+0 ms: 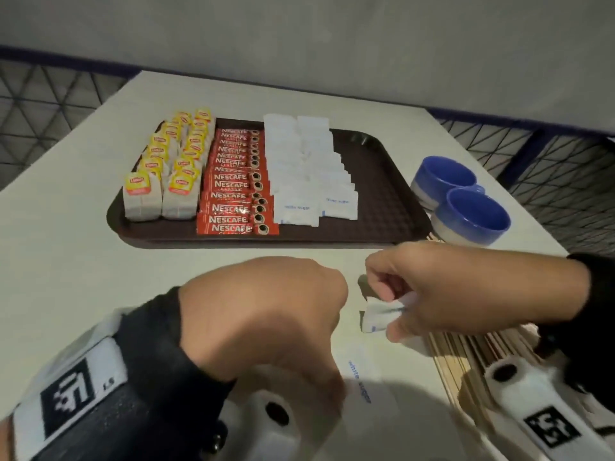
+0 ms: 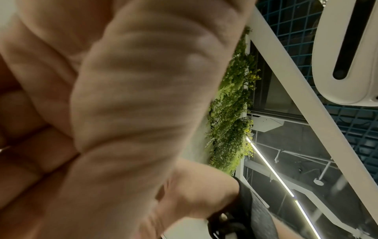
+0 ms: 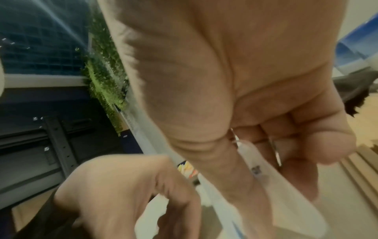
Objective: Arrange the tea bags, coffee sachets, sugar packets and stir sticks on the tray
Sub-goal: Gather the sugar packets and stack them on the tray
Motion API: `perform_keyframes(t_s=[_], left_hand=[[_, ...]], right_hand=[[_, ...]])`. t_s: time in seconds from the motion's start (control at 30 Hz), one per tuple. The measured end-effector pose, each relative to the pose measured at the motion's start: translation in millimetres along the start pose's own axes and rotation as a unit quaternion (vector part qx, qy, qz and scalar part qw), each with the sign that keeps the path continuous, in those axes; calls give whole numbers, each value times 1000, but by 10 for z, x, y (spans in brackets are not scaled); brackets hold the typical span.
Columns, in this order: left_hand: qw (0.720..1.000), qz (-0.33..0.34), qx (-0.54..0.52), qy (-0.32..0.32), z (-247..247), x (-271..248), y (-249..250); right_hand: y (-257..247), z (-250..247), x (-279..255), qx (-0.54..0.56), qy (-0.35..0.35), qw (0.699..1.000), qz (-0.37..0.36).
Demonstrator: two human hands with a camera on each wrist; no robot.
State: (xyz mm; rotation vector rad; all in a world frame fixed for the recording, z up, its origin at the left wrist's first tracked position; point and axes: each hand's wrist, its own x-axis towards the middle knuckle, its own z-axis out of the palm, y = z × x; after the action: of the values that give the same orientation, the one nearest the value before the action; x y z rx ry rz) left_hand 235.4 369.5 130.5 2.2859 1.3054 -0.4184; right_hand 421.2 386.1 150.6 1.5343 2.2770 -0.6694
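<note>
The brown tray [image 1: 382, 181] holds two rows of yellow-labelled tea bags [image 1: 159, 181] at its left, a column of red coffee sachets [image 1: 236, 184] in the middle and two overlapping rows of white sugar packets [image 1: 309, 168] beside them. Its right part is bare. In front of the tray my right hand [image 1: 389, 311] pinches a small bunch of sugar packets [image 1: 379, 316] above the table; the right wrist view shows them [image 3: 286, 186] between thumb and fingers. My left hand [image 1: 332, 387] curls down onto the edge of a loose sugar packet [image 1: 361, 377] on the table. Wooden stir sticks [image 1: 466, 357] lie under my right wrist.
Two blue cups [image 1: 472, 217] stand on the white table [image 1: 66, 261] just right of the tray. A grey wall runs behind the table, and mesh panels drop away past the table's left and right edges. The left wrist view shows only palm, ceiling and greenery.
</note>
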Motion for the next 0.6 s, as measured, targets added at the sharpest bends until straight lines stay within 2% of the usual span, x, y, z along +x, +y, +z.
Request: perform_keyframes(t_s=[0.07, 0.13, 0.23, 0.4, 0.6], left_hand=[[1000, 5, 1, 13, -10, -3, -37], [1000, 15, -9, 19, -11, -1, -93], [997, 31, -64, 10, 13, 34, -200], [993, 20, -107, 37, -40, 48, -349], [984, -5, -140, 106, -170, 56, -514]], right_hand=[[44, -188, 105, 36, 33, 999, -3], [76, -376, 286, 66, 95, 993, -5], [115, -532, 631, 78, 163, 983, 8], [216, -503, 1059, 35, 148, 988, 39], [225, -431, 1136, -29, 224, 974, 13]])
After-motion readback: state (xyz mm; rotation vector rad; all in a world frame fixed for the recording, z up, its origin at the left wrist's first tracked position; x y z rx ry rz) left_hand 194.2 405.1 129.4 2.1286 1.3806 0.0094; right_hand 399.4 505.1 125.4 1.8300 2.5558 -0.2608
